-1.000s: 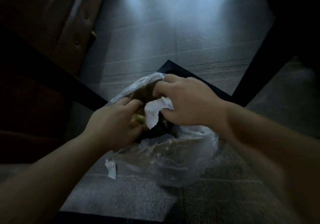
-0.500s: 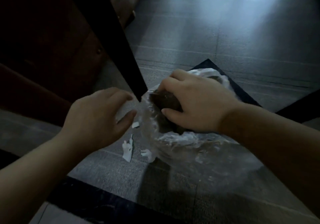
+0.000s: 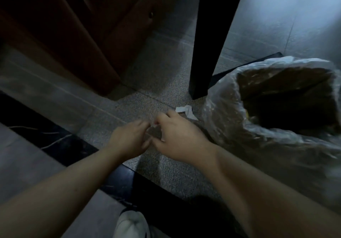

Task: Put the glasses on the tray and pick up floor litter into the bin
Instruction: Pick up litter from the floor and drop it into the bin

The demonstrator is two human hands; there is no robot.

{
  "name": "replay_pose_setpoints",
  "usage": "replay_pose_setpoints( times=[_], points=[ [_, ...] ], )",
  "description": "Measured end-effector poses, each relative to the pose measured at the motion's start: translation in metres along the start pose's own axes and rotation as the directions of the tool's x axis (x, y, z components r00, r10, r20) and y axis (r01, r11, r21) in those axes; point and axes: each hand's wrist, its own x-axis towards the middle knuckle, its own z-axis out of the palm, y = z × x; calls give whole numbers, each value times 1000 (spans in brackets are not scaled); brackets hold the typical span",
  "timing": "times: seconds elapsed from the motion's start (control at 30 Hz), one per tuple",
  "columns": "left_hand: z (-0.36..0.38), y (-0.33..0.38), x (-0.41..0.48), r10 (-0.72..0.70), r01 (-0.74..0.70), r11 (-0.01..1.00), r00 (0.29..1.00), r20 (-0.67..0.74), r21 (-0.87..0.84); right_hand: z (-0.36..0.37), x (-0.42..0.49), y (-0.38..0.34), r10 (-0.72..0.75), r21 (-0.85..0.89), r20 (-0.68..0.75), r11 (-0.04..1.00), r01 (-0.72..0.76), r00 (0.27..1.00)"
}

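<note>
We start with the bin (image 3: 287,99), lined with a thin clear bag (image 3: 221,97) and standing open at our right, just beside the dark table leg (image 3: 208,53). Next come our 2 hands, low over the speckled floor (image 3: 162,75). The left hand (image 3: 129,140) and right hand (image 3: 179,138) meet fingertip to fingertip, curled as if pinching a scrap; whether either has hold of anything we cannot tell. Smallest is the white paper scrap (image 3: 186,111), lying between right hand and bin. We judge it weightless, limp and tearable, best nipped at a raised edge.
</note>
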Motion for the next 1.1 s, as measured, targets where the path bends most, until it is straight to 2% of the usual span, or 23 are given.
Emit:
replay_pose_setpoints(
  times=[0.07,0.17,0.3,0.47,0.57,0.67,0.73,0.8,0.9,0.97,1.03,1.1],
  points=[
    [17,1,6,37,-38,999,999,24,23,17,0,21,64,19,42,998,-65,997],
    [34,8,15,157,-161,982,987,46,97,38,-2,55,186,17,-2,982,-186,983],
    [47,21,38,249,-253,962,967,46,103,63,-20,95,371,-55,53,928,-369,927],
    [54,26,61,239,-262,957,955,176,125,86,-35,123,378,-93,1,922,-377,926],
    [59,26,64,285,-319,935,937,203,157,98,-30,126,366,-213,-52,905,-369,929],
    [64,20,63,361,-381,921,913,193,80,106,-24,126,371,-330,-89,864,-379,924],
    [65,15,59,372,-380,925,910,185,8,111,-19,126,365,-389,-38,852,-350,930],
    [65,10,53,347,-345,938,929,131,-40,112,-11,124,368,-308,17,887,-345,930],
    [57,1,46,257,-251,961,965,44,-114,107,6,114,449,15,36,893,-450,893],
    [49,-5,43,221,-217,962,975,3,-168,102,20,106,491,166,-98,866,-472,866],
    [40,-12,39,222,-226,952,974,-42,-208,96,39,100,486,288,-265,864,-413,833],
    [31,-19,33,239,-253,945,967,-90,-207,91,60,101,530,368,-269,828,-423,804]
  ],
)
